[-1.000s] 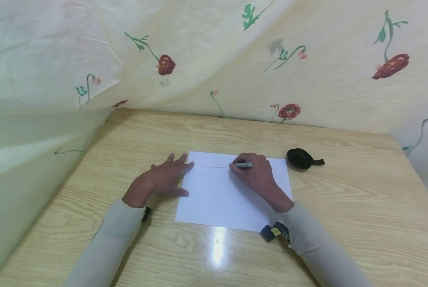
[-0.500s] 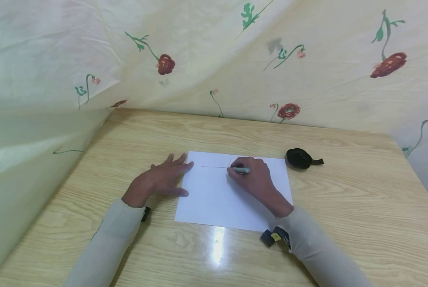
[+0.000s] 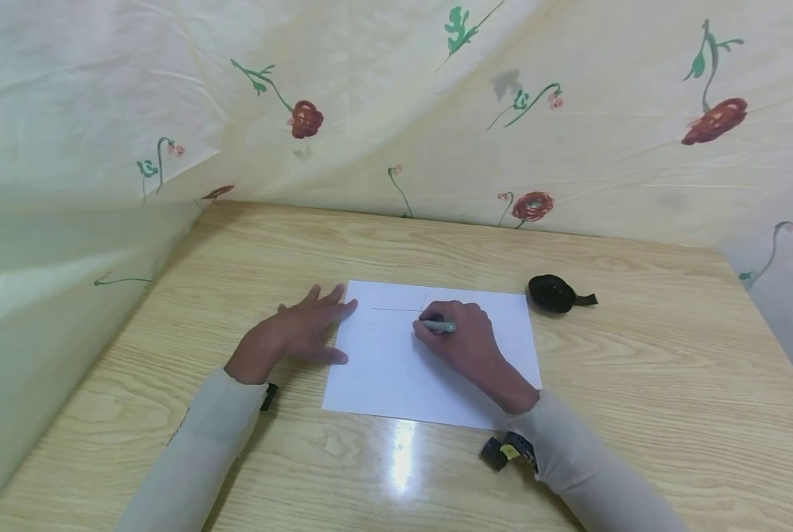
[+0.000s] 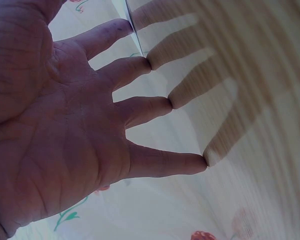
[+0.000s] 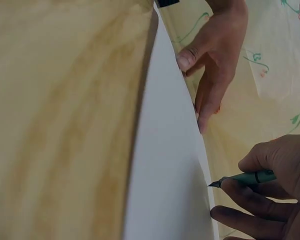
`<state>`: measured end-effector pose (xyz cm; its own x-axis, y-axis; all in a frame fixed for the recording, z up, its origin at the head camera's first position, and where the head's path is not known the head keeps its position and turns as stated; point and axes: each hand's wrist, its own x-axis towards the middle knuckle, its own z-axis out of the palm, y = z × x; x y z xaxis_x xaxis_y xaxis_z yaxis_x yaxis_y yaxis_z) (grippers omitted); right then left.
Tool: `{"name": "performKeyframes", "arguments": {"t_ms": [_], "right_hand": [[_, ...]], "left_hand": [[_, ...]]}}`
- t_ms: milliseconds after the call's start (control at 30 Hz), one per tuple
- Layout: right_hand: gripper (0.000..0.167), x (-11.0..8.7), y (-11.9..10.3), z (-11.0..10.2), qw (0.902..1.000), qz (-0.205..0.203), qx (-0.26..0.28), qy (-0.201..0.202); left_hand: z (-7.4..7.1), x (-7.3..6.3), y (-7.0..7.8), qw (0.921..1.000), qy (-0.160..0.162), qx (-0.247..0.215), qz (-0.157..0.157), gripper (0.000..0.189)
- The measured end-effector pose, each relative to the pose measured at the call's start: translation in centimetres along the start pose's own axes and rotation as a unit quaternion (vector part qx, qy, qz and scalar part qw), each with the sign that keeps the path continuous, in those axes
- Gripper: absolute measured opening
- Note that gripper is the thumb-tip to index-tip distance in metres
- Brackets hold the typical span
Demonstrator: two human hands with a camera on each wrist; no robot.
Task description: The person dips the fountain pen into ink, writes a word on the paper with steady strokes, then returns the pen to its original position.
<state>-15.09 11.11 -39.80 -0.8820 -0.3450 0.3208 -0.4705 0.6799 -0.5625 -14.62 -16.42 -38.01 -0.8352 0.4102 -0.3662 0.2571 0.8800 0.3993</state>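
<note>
A white sheet of paper (image 3: 403, 369) lies on the wooden table (image 3: 635, 384), with a thin horizontal line and a short stroke drawn near its top. My right hand (image 3: 459, 341) grips a grey-green pen (image 3: 440, 326) with its tip on the paper (image 5: 165, 165); the pen (image 5: 245, 178) shows pinched in the right hand (image 5: 270, 190). My left hand (image 3: 296, 332) lies flat with fingers spread at the sheet's left edge. Its fingertips (image 4: 160, 105) press on the table in the left wrist view.
A black rounded object with a short strap (image 3: 554, 293) sits on the table just right of the paper's top corner. Floral cream cloth (image 3: 396, 111) hangs behind and at the left. Bare wood stretches to the right and front.
My right hand with the pen has moved down and slightly left on the paper, away from the drawn line. The left hand has stayed put.
</note>
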Motion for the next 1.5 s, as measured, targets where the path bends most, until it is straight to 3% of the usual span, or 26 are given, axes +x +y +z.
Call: {"name": "performKeyframes", "arguments": {"t_ms": [1067,1500], "right_hand": [[0.008,-1.4,-2.3,1.2,0.999,-0.03,-0.018,-0.028],[0.008,-2.5,-3.6,2.2,0.9954,-0.081,-0.006,-0.05]], "left_hand": [[-0.3,0.0,-0.1,1.0,-0.003,0.008,0.004,0.091],[0.0,0.1,-0.2,1.0,-0.003,0.002,0.003,0.091]]}}
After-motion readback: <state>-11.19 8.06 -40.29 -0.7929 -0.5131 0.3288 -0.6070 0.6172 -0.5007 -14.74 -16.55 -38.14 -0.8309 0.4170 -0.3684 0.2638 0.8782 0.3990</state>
